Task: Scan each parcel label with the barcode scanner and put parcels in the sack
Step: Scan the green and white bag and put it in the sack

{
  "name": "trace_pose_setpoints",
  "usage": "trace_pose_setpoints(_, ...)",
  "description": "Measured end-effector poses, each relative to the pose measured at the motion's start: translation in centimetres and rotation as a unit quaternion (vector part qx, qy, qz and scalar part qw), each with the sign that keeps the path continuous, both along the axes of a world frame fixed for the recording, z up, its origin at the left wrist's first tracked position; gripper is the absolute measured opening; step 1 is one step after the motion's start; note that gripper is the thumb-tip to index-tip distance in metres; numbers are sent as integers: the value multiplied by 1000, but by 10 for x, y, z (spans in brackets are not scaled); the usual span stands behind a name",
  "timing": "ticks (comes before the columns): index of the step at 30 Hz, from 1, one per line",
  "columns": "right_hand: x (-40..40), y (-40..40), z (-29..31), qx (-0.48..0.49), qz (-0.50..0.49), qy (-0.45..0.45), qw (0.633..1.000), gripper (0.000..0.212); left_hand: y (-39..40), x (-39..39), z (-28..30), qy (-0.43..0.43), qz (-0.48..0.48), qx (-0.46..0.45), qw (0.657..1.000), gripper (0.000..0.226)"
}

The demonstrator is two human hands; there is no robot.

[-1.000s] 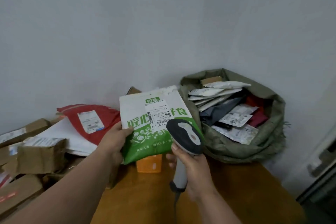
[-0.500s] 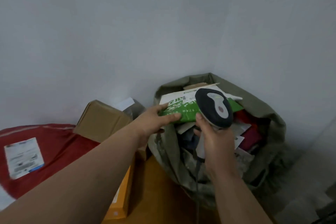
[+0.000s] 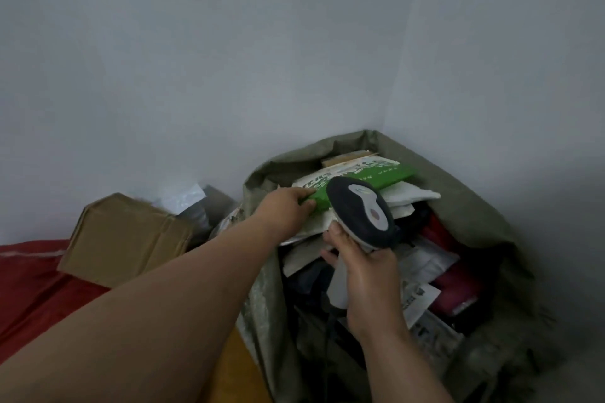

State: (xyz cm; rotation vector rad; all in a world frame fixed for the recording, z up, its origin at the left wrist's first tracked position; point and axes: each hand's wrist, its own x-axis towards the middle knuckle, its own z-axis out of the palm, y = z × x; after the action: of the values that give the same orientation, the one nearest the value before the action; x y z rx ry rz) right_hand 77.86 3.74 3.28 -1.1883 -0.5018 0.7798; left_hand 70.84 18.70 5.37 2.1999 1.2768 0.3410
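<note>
Green-and-white flat parcel (image 3: 376, 175): lies atop the pile in the sack's mouth, its label hidden and near part covered by the scanner head.
Olive woven sack (image 3: 465, 206): bottom edge cut off.
Left hand (image 3: 288, 211): fingers pinch the parcel's near end.
Right hand (image 3: 366, 275): wrapped round the dark-and-grey handheld barcode scanner (image 3: 363, 211) (cable barely visible).
Brown cardboard box (image 3: 127, 239): left, blurred.

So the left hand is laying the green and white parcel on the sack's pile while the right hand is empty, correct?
Not quite. In the head view the right hand is not empty: it grips the barcode scanner. The left hand does hold the green and white parcel on the pile in the sack.
</note>
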Motion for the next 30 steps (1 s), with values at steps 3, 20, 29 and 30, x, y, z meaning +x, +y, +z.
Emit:
trace_pose_setpoints(3, 4, 0, -4, -1, 2, 9, 1000, 41, 3, 17, -8, 51, -46, -31, 997, 39)
trace_pose_setpoints(20, -188, -51, 5, -79, 185, 18, 979, 24, -94, -300, -22, -226, 260, -28, 938, 28)
trace_pose_setpoints(29, -374, -108, -17, -140, 259, -40, 955, 22, -192, -519, -62, -224, 366, -109, 897, 26)
trace_pose_setpoints(30, -390, -112, -19, -143, 263, -42, 953, 24, -200, -538, -63, -221, 378, -114, 892, 27)
